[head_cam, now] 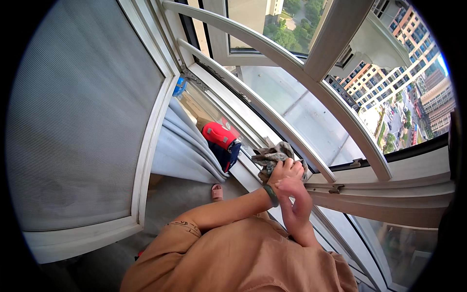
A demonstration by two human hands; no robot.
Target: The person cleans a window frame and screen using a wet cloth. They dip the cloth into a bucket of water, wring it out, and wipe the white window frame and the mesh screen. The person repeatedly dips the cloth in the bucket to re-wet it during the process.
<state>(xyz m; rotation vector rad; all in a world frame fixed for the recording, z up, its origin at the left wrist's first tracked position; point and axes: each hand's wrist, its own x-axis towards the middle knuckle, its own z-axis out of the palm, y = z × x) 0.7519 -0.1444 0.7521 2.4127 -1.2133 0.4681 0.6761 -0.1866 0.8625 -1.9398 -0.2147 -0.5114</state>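
My left hand (286, 171) presses on a crumpled camouflage-patterned cloth (275, 155) at the lower window frame, its fingers spread over the fabric. A dark green bangle (271, 195) circles that wrist. Bent at the wrist, my right hand (298, 197) is close against the back of the left one; its curled fingers are partly hidden and nothing shows in it. Just beyond the cloth runs the lower white guard rail (255, 100). The white window sill track (242, 171) passes beneath the cloth.
A mesh-screened sash (84, 120) stands swung inward on the left. Beside it hang a grey-blue curtain (182, 146) and a red-and-navy item (219, 135), with a blue round object (180, 87) farther back. An upper curved rail (262, 38) crosses the window high above the street.
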